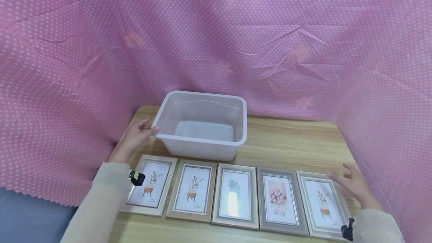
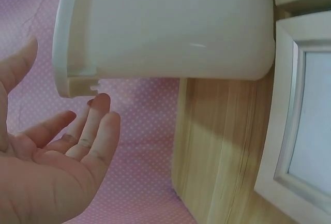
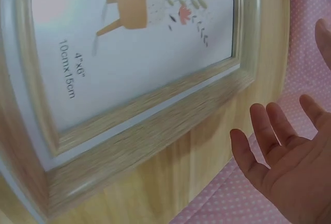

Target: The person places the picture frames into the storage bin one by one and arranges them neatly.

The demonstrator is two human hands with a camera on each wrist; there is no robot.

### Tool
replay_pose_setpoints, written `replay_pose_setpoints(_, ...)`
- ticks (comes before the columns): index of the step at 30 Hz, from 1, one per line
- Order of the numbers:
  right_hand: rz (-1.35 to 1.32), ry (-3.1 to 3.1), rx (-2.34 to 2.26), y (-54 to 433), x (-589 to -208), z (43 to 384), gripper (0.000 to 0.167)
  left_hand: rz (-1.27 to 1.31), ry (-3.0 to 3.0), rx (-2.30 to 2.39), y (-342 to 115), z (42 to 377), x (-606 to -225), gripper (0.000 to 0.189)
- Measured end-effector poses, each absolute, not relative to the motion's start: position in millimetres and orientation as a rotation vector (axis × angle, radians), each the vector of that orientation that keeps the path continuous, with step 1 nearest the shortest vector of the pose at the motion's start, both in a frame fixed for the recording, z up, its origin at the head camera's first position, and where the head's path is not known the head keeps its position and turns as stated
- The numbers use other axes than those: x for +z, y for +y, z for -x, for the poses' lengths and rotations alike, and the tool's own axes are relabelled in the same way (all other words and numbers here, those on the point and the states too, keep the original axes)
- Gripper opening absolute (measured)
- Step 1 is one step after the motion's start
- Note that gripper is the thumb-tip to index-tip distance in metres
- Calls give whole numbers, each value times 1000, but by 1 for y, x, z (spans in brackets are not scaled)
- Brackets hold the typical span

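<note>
My left hand [image 1: 136, 137] is at the left front corner of a white plastic bin [image 1: 199, 150], thumb spread, fingertips right at the rim. In the left wrist view, its loosely bent fingers [image 2: 98, 120] lie just under the rim corner, with no grip on it. My right hand [image 1: 352, 186] hovers by the upper right of the rightmost picture frame [image 1: 324, 201], holding nothing. Seen from the right wrist, its fingers [image 3: 266, 131] are relaxed and apart from the frame's wood-grain border.
Several picture frames lie face up in a row before the bin: a pale one [image 1: 150, 186] at left, a tan one [image 1: 191, 190], one with a green plant [image 1: 234, 183] and a grey-brown one [image 1: 278, 201]. Pink dotted cloth [image 1: 287, 48] surrounds the wooden table [image 1: 293, 138].
</note>
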State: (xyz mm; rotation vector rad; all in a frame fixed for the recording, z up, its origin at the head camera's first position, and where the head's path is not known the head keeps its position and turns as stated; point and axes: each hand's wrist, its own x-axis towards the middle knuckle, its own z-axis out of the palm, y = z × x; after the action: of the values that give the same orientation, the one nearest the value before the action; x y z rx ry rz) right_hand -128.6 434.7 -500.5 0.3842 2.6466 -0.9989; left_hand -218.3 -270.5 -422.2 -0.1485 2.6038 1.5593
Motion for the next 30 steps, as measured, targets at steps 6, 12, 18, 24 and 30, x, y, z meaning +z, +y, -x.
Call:
replay_pose_setpoints(6,-447,2573,-1033,443,-510,123,107,169,2470,1717,-270,221,-424,79)
replay_pose_setpoints(12,-511,2497,-1063,449,-520,118,111,190,2403,1793,-270,222,-426,70)
replay_pose_setpoints(18,-565,2458,-1098,455,-531,117,112,158,2305,1940,-274,224,-432,59)
replay_pose_setpoints(24,-536,2467,-1130,458,-542,114,108,169,2254,2001,-276,226,-437,56)
replay_pose_setpoints(30,-535,2481,-1160,458,-551,112,105,190,2238,2011,-276,228,-439,55)
